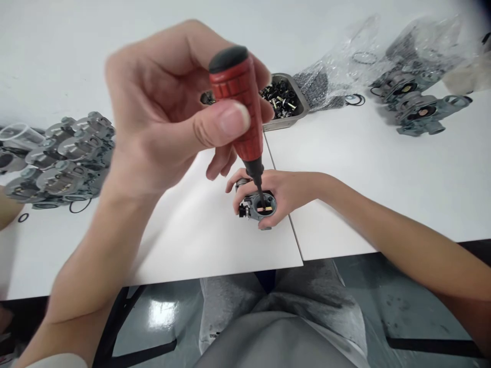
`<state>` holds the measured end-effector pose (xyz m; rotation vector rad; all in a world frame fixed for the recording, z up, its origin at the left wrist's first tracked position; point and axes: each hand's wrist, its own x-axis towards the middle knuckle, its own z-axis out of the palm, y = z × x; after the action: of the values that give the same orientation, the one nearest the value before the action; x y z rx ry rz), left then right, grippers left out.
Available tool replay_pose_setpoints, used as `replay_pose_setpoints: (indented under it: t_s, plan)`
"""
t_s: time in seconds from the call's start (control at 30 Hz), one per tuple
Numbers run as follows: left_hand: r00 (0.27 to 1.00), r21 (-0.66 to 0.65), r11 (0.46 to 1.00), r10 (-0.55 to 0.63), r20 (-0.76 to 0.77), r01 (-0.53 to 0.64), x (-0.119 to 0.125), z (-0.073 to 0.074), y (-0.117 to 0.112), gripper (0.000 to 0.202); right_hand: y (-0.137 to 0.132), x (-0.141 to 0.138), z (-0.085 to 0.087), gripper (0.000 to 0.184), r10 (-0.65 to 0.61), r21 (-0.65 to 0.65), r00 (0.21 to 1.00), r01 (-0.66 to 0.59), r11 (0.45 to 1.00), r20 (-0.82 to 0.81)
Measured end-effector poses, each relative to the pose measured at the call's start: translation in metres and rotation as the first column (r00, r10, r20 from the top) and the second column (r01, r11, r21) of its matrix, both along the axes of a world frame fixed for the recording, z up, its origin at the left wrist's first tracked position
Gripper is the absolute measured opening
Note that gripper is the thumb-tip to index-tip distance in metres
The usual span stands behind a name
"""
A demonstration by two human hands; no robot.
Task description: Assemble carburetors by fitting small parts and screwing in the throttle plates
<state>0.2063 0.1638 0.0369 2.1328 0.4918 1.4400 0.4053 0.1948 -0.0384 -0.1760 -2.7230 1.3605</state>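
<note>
My left hand (164,112) is raised close to the camera, its fingers and thumb closed round the red handle of a screwdriver (240,102) with a black cap. The screwdriver's dark shaft points down into the round bore of a small grey metal carburetor (258,207). My right hand (286,191) lies on the white table (215,240) and is wrapped round the carburetor from the right side, holding it upright. A brass piece shows inside the bore at the tool's tip.
Several grey carburetor bodies (63,163) are heaped at the left with black O-rings beside them. A metal tray of small dark parts (286,99) sits behind the screwdriver. Clear plastic bags (337,76) and more carburetors (420,105) lie at the far right.
</note>
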Motion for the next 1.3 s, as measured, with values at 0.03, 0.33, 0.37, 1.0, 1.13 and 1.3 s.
replay_pose_setpoints:
  t_s: [0.03,0.33,0.37,1.0,1.13,1.3]
  plan:
    - [1.0,0.042,0.999,0.018,-0.014,-0.018,-0.004,-0.002,0.002,0.041,0.0,0.0,0.0,0.04,0.001,-0.003,1.0,-0.001,1.0,0.002]
    - [0.998,0.227,0.973,0.043,0.043,-0.051,-0.008,-0.01,0.01,0.066,0.0,0.0,0.0,0.039,-0.005,-0.002,1.0,0.005,1.0,0.016]
    - [0.999,0.231,0.972,0.033,0.038,-0.041,-0.005,-0.008,0.01,0.066,0.0,0.0,0.001,0.039,-0.008,-0.003,1.0,0.008,1.0,0.024]
    - [0.998,0.129,0.991,0.037,-0.048,-0.031,0.004,0.028,0.013,0.086,-0.001,-0.001,0.001,0.039,-0.003,-0.015,1.0,0.003,1.0,0.016]
    - [1.0,0.176,0.984,-0.004,0.005,0.003,0.008,0.013,0.019,0.082,-0.001,-0.001,0.001,0.039,-0.009,-0.018,1.0,0.01,1.0,0.016]
    - [0.998,0.101,0.993,-0.054,-0.016,0.056,0.025,0.011,0.008,0.068,-0.001,-0.001,0.002,0.038,-0.011,-0.017,1.0,0.012,1.0,0.019]
